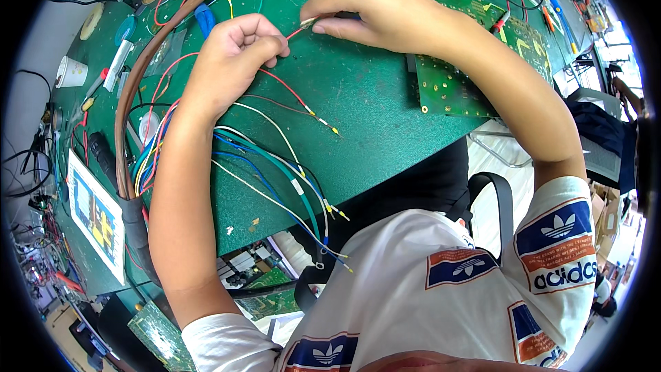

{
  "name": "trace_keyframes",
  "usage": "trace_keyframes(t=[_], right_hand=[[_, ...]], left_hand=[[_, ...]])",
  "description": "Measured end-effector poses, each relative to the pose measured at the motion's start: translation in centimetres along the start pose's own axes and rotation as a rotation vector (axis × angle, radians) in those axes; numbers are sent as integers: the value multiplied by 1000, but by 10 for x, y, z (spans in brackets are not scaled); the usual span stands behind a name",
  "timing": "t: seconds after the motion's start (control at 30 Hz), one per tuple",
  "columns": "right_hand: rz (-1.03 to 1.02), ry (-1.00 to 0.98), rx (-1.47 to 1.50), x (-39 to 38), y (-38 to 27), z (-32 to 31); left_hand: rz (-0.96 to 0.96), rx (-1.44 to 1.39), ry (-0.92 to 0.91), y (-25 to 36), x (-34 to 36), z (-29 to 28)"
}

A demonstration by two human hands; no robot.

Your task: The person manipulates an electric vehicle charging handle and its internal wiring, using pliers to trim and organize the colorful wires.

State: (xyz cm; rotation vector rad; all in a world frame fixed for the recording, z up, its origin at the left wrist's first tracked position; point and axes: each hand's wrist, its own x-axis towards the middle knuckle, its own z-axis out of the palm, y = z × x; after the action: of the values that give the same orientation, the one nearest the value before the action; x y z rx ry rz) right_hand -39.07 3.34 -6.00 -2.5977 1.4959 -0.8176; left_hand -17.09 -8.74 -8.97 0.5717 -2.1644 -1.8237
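A thin red wire runs between my two hands over the green mat. My left hand is closed on it, thumb against curled fingers. At the wire's far end my right hand pinches a small pale piece whose kind I cannot make out. Something dark shows under the right fingers, mostly hidden. Below my left hand, another red wire with a ferruled tip lies on the mat. White, blue and green wires with yellow or blue ends fan out toward the table's near edge.
A thick brown cable curves along the left, beside a screen and a paper cup. A large green circuit board lies under my right forearm. More tools and wires sit at the far right. The table's near edge borders my lap.
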Motion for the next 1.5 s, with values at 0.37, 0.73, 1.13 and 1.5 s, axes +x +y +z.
trace_keyframes(t=[0.37, 0.73, 1.13, 1.5], right_hand=[[67, -63, 69, 1, -5, -16], [107, 157, -246, -29, -49, -48], [279, 228, 38, -84, -117, 0], [257, 367, -149, -25, -59, -17]], left_hand=[[2, -93, -22, 1, 0, -2], [-8, -168, -66, 4, 0, -6], [-66, -178, -32, 8, 0, -6], [-75, -220, -23, 13, 0, -2]])
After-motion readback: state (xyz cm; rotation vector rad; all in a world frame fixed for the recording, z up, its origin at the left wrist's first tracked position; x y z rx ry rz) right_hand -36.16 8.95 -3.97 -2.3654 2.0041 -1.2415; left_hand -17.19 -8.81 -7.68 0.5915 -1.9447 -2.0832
